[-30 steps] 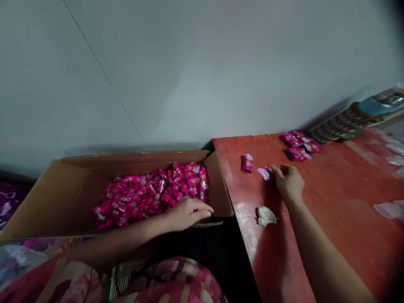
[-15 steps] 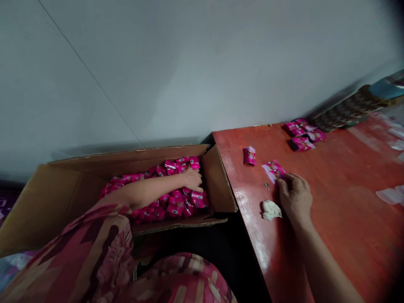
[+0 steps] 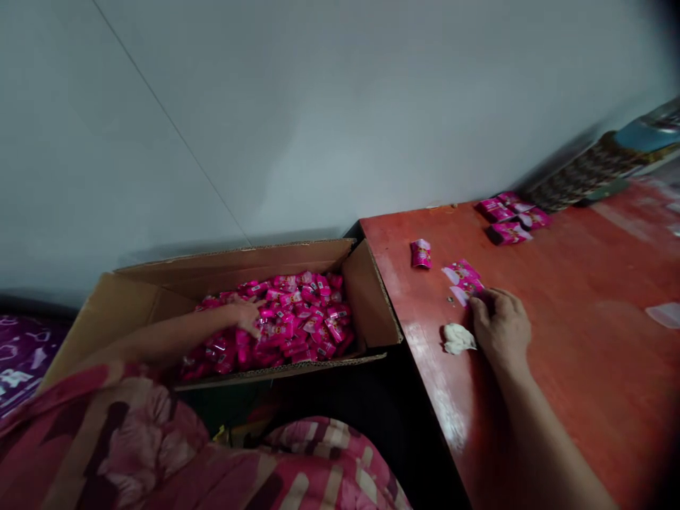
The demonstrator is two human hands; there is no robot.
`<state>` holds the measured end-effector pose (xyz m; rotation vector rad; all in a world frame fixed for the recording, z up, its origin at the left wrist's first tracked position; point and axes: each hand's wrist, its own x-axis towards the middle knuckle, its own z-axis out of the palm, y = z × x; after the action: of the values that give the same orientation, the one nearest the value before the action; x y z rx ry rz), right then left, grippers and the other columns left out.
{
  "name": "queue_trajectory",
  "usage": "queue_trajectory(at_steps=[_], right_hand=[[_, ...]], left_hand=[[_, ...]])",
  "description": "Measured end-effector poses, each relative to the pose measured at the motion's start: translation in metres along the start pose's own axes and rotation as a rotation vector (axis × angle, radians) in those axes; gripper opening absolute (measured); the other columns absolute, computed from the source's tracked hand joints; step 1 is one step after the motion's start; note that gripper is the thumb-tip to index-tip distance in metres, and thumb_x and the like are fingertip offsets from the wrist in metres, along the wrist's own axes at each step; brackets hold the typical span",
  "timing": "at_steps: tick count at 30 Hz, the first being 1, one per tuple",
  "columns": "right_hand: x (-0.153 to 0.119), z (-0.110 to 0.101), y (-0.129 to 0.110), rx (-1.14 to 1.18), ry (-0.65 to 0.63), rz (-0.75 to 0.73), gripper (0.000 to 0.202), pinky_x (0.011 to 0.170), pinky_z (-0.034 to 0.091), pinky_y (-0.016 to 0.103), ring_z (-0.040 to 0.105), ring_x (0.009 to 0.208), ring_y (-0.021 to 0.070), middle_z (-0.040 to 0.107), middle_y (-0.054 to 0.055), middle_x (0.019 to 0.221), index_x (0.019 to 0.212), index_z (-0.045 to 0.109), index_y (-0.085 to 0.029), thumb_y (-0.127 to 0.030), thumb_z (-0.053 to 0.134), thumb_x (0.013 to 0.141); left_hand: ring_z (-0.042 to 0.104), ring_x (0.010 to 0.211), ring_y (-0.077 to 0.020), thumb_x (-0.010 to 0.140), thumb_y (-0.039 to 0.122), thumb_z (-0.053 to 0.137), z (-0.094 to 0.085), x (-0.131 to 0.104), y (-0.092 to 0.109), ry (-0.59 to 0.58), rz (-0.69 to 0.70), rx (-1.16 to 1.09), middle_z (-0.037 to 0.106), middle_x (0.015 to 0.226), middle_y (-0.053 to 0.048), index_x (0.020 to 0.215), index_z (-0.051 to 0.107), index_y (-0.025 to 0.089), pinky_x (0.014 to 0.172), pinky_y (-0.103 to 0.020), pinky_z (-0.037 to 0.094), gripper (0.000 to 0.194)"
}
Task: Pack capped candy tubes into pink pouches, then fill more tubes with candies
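Left-hand fingers (image 3: pixel 253 326) splayed apart at 8 o'clock, probably sorting pink packs (image 3: pixel 302 319), next likely calls for a pinch; right hand (image 3: pixel 502 326), can't tell.

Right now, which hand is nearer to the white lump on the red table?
Right. The right hand is just right of the white lump; the left hand is inside the cardboard box, at the pink packets.

The loose garment (image 3: pixel 132 453) is patterned in pink, maroon and cream blocky shapes.
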<state>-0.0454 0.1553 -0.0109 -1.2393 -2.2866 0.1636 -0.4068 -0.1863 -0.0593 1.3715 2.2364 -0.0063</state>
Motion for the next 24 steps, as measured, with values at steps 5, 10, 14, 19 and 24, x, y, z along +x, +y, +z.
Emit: queue_trajectory(at_steps=[5,10,14,19,24], right_hand=[[0.0,-0.001,-0.002,-0.047,-0.008,-0.008,0.035,0.081,0.039,0.039,0.049,0.096,0.0261,0.056,0.014,0.104,0.097,0.057,-0.013,-0.038,0.039,0.08],[-0.001,-0.001,-0.002,-0.077,-0.024,-0.037,0.039,0.081,0.037,0.036,0.048,0.098,0.0254,0.055,0.015,0.103,0.098,0.057,-0.012,-0.04,0.035,0.082],[0.0,0.0,-0.004,-0.071,-0.025,-0.046,0.037,0.082,0.036,0.035,0.048,0.098,0.026,0.056,0.015,0.102,0.096,0.058,-0.014,-0.04,0.035,0.082],[-0.001,-0.002,-0.005,-0.077,-0.006,-0.027,0.033,0.083,0.038,0.038,0.048,0.098,0.0246,0.056,0.012,0.102,0.096,0.057,-0.015,-0.037,0.037,0.081],[0.0,0.002,0.001,-0.009,-0.011,-0.007,0.03,0.085,0.037,0.037,0.048,0.099,0.0245,0.055,0.012,0.104,0.096,0.056,-0.015,-0.035,0.042,0.079]], left_hand=[[0.058,0.075,-0.0256,0.061,0.05,0.062,0.014,0.006,0.035,-0.084,0.165,0.022,0.065,0.074,-0.013,0.064,0.066,0.015,0.075,-0.036,0.04,0.035],[0.033,0.119,-0.0288,0.075,0.038,0.052,0.038,0.069,0.11,0.108,0.558,0.118,0.047,0.125,-0.013,0.111,0.054,0.019,0.098,-0.045,0.018,0.041],[0.021,0.123,-0.0363,0.068,0.051,0.054,0.044,0.096,0.108,0.069,0.503,0.242,0.04,0.131,-0.013,0.122,0.045,0.021,0.093,-0.058,0.014,0.062],[0.022,0.121,-0.036,0.07,0.048,0.053,0.039,0.071,0.047,-0.003,0.391,0.22,0.033,0.136,-0.01,0.107,0.057,0.021,0.091,-0.054,0.021,0.045],[0.027,0.12,-0.0346,0.062,0.031,0.064,0.036,0.016,-0.004,-0.091,0.232,0.116,0.036,0.135,-0.008,0.11,0.055,0.028,0.091,-0.048,0.026,0.049]])
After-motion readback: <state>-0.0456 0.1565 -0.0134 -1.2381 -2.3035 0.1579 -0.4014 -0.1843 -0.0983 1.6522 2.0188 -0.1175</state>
